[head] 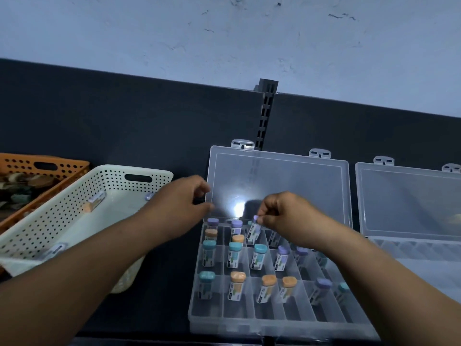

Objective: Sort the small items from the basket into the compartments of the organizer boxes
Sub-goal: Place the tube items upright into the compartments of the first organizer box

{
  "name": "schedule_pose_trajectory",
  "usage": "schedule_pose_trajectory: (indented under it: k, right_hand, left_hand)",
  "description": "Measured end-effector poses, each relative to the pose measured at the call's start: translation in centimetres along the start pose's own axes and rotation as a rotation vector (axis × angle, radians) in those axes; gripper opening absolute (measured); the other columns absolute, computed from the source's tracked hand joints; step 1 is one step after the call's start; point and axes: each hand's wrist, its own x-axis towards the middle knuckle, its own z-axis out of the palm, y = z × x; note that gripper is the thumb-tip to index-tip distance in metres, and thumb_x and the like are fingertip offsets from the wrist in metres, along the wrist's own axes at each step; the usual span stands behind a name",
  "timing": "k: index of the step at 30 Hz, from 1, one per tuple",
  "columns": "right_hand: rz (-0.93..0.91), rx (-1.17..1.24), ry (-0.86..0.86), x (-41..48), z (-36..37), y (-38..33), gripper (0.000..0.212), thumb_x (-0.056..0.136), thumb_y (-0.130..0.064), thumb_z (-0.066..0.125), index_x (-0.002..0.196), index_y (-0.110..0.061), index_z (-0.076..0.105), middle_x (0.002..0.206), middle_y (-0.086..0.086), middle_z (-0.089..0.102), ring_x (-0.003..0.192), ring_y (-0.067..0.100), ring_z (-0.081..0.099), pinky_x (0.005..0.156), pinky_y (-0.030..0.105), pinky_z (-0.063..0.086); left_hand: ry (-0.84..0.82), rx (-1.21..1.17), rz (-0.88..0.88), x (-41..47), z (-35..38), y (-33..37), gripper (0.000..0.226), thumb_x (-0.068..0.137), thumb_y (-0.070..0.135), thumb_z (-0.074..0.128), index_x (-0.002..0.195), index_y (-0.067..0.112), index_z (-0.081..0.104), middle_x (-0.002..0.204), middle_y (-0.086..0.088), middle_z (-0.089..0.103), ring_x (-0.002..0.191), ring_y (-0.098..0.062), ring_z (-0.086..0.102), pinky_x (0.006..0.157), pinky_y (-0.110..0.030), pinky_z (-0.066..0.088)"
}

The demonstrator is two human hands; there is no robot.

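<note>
We look down on two bare arms reaching over a dark surface (162, 295). The right hand (287, 218) pinches a small purple-capped tube (254, 227) between thumb and fingertips, clamped at its cap. The tube hangs tilted just below and to the left of that hand, its lower end inside a back-row compartment of the clear organizer box (199, 318).

Under and in front of the right hand, we see more tubes (234, 255) standing in the box's compartments, with purple, orange and teal caps. The box's clear lid (274, 183) stands open just behind the hand.

The left hand (182, 203) hovers at the lid's left edge with fingers loosely curled. We cannot tell whether they touch the lid or hold anything.

To the left of the left hand sits a white perforated basket (50, 221), and a few loose tubes (96, 199) lie in it. Further left is an orange basket (45, 166) whose contents are too blurred to name.

To the right of the right hand stands a second clear organizer box (411, 245) with its lid open.
</note>
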Motion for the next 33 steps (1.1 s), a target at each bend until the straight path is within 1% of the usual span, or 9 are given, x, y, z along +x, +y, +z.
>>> schedule_pose_trajectory:
  k: [5, 12, 15, 17, 21, 25, 27, 30, 33]
  right_hand:
    - [0.056, -0.042, -0.008, 0.7, 0.2, 0.1, 0.015, 0.091, -0.026, 0.064, 0.078, -0.018, 0.066, 0.080, 0.006, 0.070, 0.076, 0.026, 0.067, 0.071, 0.037, 0.055]
    - [0.080, -0.130, -0.101, 1.0, 0.5, 0.1, 0.013, 0.088, -0.026, 0.066, 0.077, -0.021, 0.070, 0.078, 0.006, 0.072, 0.068, 0.022, 0.069, 0.069, 0.038, 0.058]
    - [0.092, -0.151, -0.152, 1.1, 1.1, 0.0, 0.009, 0.089, -0.025, 0.066, 0.084, -0.020, 0.073, 0.080, 0.005, 0.073, 0.050, 0.011, 0.061, 0.054, 0.024, 0.051]
    - [0.100, -0.155, -0.171, 1.1, 1.4, 0.0, 0.009, 0.089, -0.024, 0.066, 0.088, -0.021, 0.074, 0.083, 0.003, 0.072, 0.051, 0.007, 0.058, 0.051, 0.020, 0.044]
    - [0.133, -0.132, -0.186, 1.2, 1.6, 0.3, 0.008, 0.088, -0.024, 0.068, 0.086, -0.021, 0.074, 0.084, 0.003, 0.073, 0.068, 0.019, 0.069, 0.060, 0.028, 0.054]
    - [0.129, -0.126, -0.194, 1.1, 1.1, 0.4, 0.008, 0.088, -0.025, 0.067, 0.090, -0.023, 0.074, 0.083, 0.002, 0.073, 0.052, 0.011, 0.063, 0.056, 0.023, 0.050]
    - [0.134, -0.130, -0.190, 1.1, 1.0, 0.4, 0.007, 0.089, -0.025, 0.067, 0.090, -0.024, 0.074, 0.082, 0.005, 0.074, 0.051, 0.011, 0.061, 0.057, 0.024, 0.050]
    - [0.144, -0.158, -0.186, 1.1, 0.8, 0.1, 0.005, 0.087, -0.027, 0.068, 0.085, -0.028, 0.073, 0.084, 0.004, 0.075, 0.067, 0.017, 0.069, 0.070, 0.033, 0.059]
    - [0.122, -0.226, -0.158, 1.2, 0.4, -0.8, 0.008, 0.087, -0.021, 0.065, 0.087, -0.022, 0.072, 0.090, 0.003, 0.073, 0.079, 0.018, 0.068, 0.080, 0.039, 0.057]
  left_hand:
    - [-0.053, 0.330, -0.039, -1.2, -1.0, -3.3, 0.044, 0.085, 0.040, 0.065, 0.125, 0.024, 0.054, 0.125, 0.004, 0.055, 0.115, -0.014, 0.050, 0.098, -0.034, 0.043]
    - [-0.068, 0.483, 0.036, -2.1, -0.5, -4.3, 0.053, 0.087, 0.047, 0.059, 0.135, 0.027, 0.045, 0.135, 0.005, 0.045, 0.128, -0.016, 0.036, 0.105, -0.031, 0.034]
    - [-0.087, 0.482, 0.024, -2.2, -0.5, -4.6, 0.054, 0.087, 0.047, 0.058, 0.135, 0.027, 0.045, 0.137, 0.005, 0.043, 0.132, -0.017, 0.032, 0.106, -0.030, 0.033]
    - [-0.090, 0.473, 0.021, -2.3, -0.5, -4.8, 0.054, 0.088, 0.047, 0.058, 0.135, 0.027, 0.045, 0.139, 0.004, 0.043, 0.135, -0.017, 0.028, 0.107, -0.030, 0.032]
    - [-0.095, 0.461, 0.028, -2.2, -0.3, -4.9, 0.053, 0.088, 0.048, 0.058, 0.134, 0.027, 0.046, 0.138, 0.005, 0.044, 0.136, -0.017, 0.024, 0.106, -0.030, 0.031]
    - [-0.103, 0.443, 0.030, -2.2, -0.4, -4.9, 0.052, 0.088, 0.047, 0.058, 0.134, 0.027, 0.045, 0.139, 0.005, 0.043, 0.137, -0.018, 0.024, 0.107, -0.031, 0.030]
    - [-0.102, 0.432, 0.033, -2.2, -0.4, -5.0, 0.052, 0.088, 0.047, 0.058, 0.135, 0.028, 0.045, 0.140, 0.004, 0.043, 0.137, -0.017, 0.023, 0.107, -0.030, 0.029]
    - [-0.095, 0.414, 0.036, -2.2, -0.5, -5.1, 0.052, 0.088, 0.047, 0.058, 0.134, 0.028, 0.045, 0.139, 0.005, 0.043, 0.136, -0.017, 0.025, 0.106, -0.029, 0.029]
    - [-0.087, 0.379, 0.032, -2.2, -0.8, -5.3, 0.054, 0.087, 0.047, 0.059, 0.135, 0.027, 0.045, 0.139, 0.005, 0.043, 0.134, -0.015, 0.030, 0.105, -0.027, 0.029]
